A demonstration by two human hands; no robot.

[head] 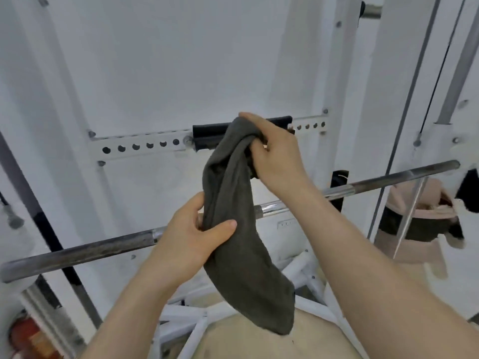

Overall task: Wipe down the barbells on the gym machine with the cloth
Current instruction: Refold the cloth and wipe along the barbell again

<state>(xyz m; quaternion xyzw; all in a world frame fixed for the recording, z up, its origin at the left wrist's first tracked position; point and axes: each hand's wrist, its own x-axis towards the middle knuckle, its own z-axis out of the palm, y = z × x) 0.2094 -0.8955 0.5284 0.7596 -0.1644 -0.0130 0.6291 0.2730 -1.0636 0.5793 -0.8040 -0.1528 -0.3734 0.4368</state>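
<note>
A long steel barbell runs across the view from lower left to upper right, resting on the white gym machine. In front of its middle hangs a dark grey cloth, bunched lengthwise. My right hand grips the cloth's upper end, just in front of a black pad on the perforated crossbar. My left hand is closed around the cloth's middle at the height of the bar. The bar's centre is hidden behind the cloth and my hands.
White uprights and thin cables stand at the right. A second short bar shows at top right. Beige and dark clothing hangs at right. White frame tubes and a tan bench pad lie below. A red object sits bottom left.
</note>
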